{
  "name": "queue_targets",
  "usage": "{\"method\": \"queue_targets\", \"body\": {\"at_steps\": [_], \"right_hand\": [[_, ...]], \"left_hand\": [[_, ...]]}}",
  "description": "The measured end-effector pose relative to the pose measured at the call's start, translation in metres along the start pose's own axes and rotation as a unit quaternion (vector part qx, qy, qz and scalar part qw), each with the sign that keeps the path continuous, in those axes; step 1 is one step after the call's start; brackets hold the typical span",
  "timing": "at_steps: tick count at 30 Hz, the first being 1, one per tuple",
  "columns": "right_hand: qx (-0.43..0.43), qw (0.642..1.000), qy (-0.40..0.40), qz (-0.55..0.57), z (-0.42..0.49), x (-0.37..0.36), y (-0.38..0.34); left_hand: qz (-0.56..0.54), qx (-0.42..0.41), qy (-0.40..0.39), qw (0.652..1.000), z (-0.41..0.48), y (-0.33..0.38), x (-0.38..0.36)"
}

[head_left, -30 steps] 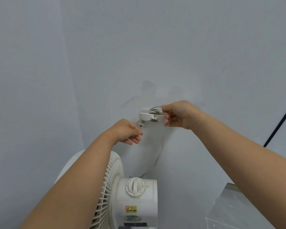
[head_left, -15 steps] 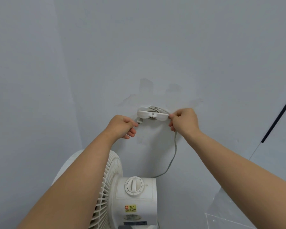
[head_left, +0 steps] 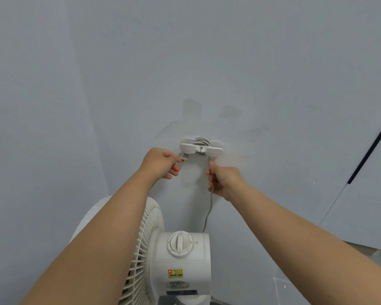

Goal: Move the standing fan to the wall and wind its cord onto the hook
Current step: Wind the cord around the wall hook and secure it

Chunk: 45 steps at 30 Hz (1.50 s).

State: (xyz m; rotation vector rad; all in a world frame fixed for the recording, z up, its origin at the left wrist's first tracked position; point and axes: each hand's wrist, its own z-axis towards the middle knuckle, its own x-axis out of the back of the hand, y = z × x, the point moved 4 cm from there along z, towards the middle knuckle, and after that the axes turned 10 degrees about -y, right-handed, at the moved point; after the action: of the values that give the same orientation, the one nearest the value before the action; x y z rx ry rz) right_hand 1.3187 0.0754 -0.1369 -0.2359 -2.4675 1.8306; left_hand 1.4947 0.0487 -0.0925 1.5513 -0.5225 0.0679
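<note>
Gripping the grey cord (head_left: 209,211) in curled fingers, the right hand (head_left: 223,180) sits just below the right wing of the white wall hook (head_left: 200,148). Above that grip, several turns of cord lie coiled behind the hook. Below it, the cord hangs down the wall (head_left: 251,62) towards the standing fan (head_left: 183,263), which stands directly under both hands, close to the wall. The left hand (head_left: 161,162) pinches what looks like the plug end (head_left: 184,157), just beside the hook's left wing.
</note>
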Motion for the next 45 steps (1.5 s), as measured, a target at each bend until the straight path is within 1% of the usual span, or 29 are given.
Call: {"method": "queue_targets", "body": {"at_steps": [3, 6, 9, 11, 13, 15, 18, 21, 24, 26, 29, 32, 35, 37, 38, 39, 41, 43, 45], "right_hand": [[-0.052, 0.995, -0.082, 0.032, 0.005, -0.001, 0.021], [-0.045, 0.981, -0.153, 0.109, 0.009, -0.001, 0.031], [-0.038, 0.974, -0.193, 0.110, 0.012, 0.000, 0.041], [-0.067, 0.977, -0.195, 0.055, 0.012, -0.001, 0.055], [-0.121, 0.975, -0.185, -0.021, 0.011, -0.005, 0.070], [-0.154, 0.969, -0.188, -0.044, 0.010, -0.011, 0.080], [-0.155, 0.960, -0.233, -0.020, 0.008, -0.023, 0.080], [-0.159, 0.959, -0.235, -0.024, 0.008, -0.029, 0.076], [-0.172, 0.961, -0.209, -0.059, 0.010, -0.031, 0.071], [-0.180, 0.957, -0.206, -0.094, 0.009, -0.033, 0.070], [-0.182, 0.950, -0.201, -0.155, 0.009, -0.033, 0.071], [-0.177, 0.946, -0.203, -0.178, 0.010, -0.027, 0.076], [-0.129, 0.951, -0.190, -0.207, 0.010, -0.018, 0.067], [-0.079, 0.943, -0.145, -0.288, 0.010, -0.011, 0.055], [-0.041, 0.933, -0.104, -0.342, 0.011, -0.006, 0.047], [0.007, 0.916, -0.052, -0.398, 0.009, -0.001, 0.038], [0.096, 0.870, 0.052, -0.481, -0.004, 0.008, 0.016], [0.171, 0.814, 0.110, -0.545, -0.023, 0.008, -0.005], [0.268, 0.768, 0.148, -0.562, -0.041, 0.003, -0.027]], "left_hand": [[-0.007, 0.004, 0.005, 1.000, 0.003, 0.001, 0.000], [-0.015, 0.021, -0.013, 1.000, 0.004, 0.000, -0.004], [-0.001, 0.027, -0.040, 0.999, 0.004, -0.002, -0.008], [0.001, 0.023, -0.043, 0.999, 0.004, -0.003, -0.009], [0.002, 0.023, -0.045, 0.999, 0.005, -0.003, -0.010], [0.005, 0.031, -0.057, 0.998, 0.006, -0.003, -0.013], [0.007, 0.045, -0.087, 0.995, 0.006, -0.003, -0.020], [0.013, 0.055, -0.133, 0.990, 0.006, -0.004, -0.027], [0.024, 0.054, -0.176, 0.983, 0.005, -0.002, -0.033], [0.039, 0.052, -0.197, 0.978, 0.004, -0.002, -0.035], [0.062, 0.051, -0.207, 0.975, 0.004, -0.004, -0.035], [0.060, 0.058, -0.210, 0.974, 0.006, -0.009, -0.037], [0.069, 0.055, -0.190, 0.978, 0.010, -0.010, -0.037], [0.092, 0.051, -0.150, 0.983, 0.014, -0.011, -0.032], [0.106, 0.051, -0.129, 0.985, 0.016, -0.011, -0.029], [0.121, 0.051, -0.111, 0.985, 0.018, -0.012, -0.026], [0.143, 0.051, -0.085, 0.985, 0.021, -0.014, -0.022], [0.158, 0.050, -0.065, 0.984, 0.022, -0.015, -0.020], [0.174, 0.050, -0.044, 0.983, 0.024, -0.015, -0.018]]}}
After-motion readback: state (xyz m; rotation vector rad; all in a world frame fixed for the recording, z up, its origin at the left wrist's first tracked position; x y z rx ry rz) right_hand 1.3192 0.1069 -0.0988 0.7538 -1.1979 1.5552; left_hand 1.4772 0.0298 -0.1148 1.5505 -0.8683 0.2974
